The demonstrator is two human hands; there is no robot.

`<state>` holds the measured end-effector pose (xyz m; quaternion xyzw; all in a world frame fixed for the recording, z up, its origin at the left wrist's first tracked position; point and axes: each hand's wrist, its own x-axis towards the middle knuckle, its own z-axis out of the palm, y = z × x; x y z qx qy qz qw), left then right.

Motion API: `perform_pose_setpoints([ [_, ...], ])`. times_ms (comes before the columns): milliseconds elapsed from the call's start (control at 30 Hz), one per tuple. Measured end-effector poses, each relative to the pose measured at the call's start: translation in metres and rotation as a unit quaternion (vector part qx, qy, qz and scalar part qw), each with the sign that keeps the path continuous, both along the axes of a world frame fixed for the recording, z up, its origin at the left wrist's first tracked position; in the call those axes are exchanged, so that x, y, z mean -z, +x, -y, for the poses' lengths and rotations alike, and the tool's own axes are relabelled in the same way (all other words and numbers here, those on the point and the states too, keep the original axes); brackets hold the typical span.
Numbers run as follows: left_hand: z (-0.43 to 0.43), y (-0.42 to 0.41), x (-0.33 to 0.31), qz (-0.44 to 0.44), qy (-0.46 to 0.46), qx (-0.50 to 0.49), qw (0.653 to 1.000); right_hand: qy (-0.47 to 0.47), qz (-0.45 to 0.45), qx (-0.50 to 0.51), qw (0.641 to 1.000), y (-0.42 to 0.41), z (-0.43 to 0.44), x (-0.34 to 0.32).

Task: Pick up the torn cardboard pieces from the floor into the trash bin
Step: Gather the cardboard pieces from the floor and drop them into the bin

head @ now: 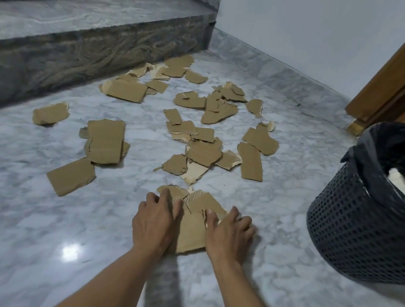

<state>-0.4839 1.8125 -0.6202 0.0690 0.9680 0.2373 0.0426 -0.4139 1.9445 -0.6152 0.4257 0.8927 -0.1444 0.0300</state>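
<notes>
On a grey marble floor (36,209), my left hand (153,220) and right hand (228,234) press down on either side of a small pile of torn cardboard pieces (193,218), fingers spread and curled over its edges, flat on it rather than closed around it. Many more torn cardboard scraps (193,137) lie scattered ahead of me, reaching to the foot of a marble step (82,44). The dark mesh trash bin (371,220), lined with a black bag (396,146) and holding something white, stands on the floor to my right, near a wooden door frame (393,82)
</notes>
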Motion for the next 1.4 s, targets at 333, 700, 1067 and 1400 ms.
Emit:
perform_pose_setpoints([
  [333, 0.006, -0.001, 0.000, -0.002, 0.092, -0.029, 0.995, -0.239, -0.165, 0.002, 0.957, -0.011, 0.004, -0.010],
  [700, -0.006, 0.004, -0.035, 0.074, 0.305, -0.085, 0.946, -0.348, -0.346, 0.034, 0.870, 0.001, -0.015, -0.026],
  [1067, -0.082, -0.006, -0.180, 0.000, 0.465, 0.026, 0.885, -0.245, -0.480, -0.055, 0.840, 0.013, -0.085, -0.191],
  [1400, -0.232, 0.051, -0.309, -0.019, 0.556, 0.136, 0.820, -0.121, -0.468, -0.088, 0.871, 0.090, -0.223, -0.361],
])
